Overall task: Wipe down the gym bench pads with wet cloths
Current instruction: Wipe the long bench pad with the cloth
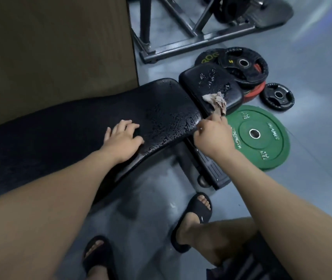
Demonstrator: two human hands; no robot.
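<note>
Two bare forearms reach out from the near edge, over two feet in black rubber slides [193, 217] on a smooth grey floor [312, 67]. The left hand [121, 138] rests palm-down, fingers spread, on the long pad [92, 126], black padded vinyl with rounded corners, beaded with water at its far right end. The right hand [211, 136] pinches the near end of one crumpled pale cloth [216, 102], which lies on the near edge of the small pad [207, 83], also black and speckled wet, just beyond the long one. To the right lie one flat green plate [262, 152], three black plates [244, 63] and a red one [255, 91] under the stack. Farther off stands a grey steel frame [181, 44]; a brown panel [50, 47] fills the left.
</note>
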